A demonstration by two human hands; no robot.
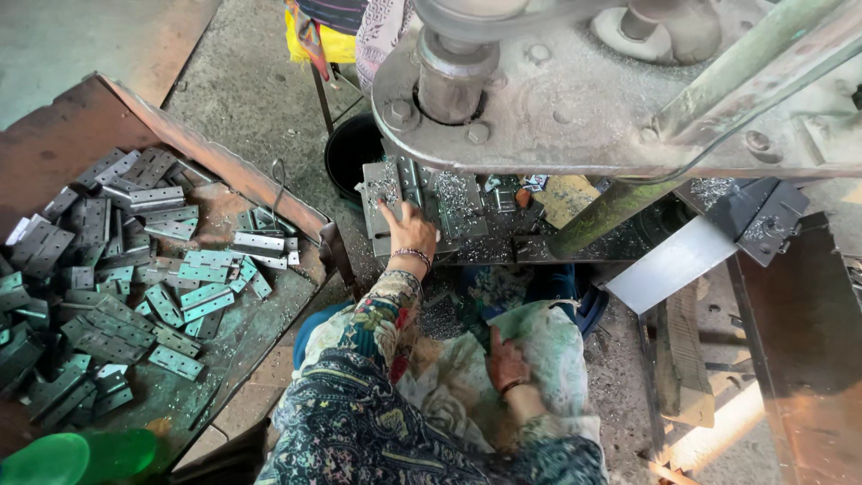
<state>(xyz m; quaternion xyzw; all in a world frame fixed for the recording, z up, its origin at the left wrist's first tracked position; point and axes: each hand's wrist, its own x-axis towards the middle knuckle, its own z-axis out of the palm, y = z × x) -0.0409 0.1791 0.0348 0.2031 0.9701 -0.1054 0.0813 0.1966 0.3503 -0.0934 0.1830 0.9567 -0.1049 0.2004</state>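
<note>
Nearest the camera, the right hand (508, 364) is rested on the lap, over patterned cloth; its grip is loosely curled and nothing is held in it. Farther out, the left hand (411, 229) is stretched to the press bed (503, 242), fingers spread flat and pressed on a grey hinge plate (382, 193) lying there under the press head (453, 76). To the left, a tray (54, 144) is heaped with hinges (135, 278). Beyond the plate, a black bucket (348, 153) is seen.
</note>
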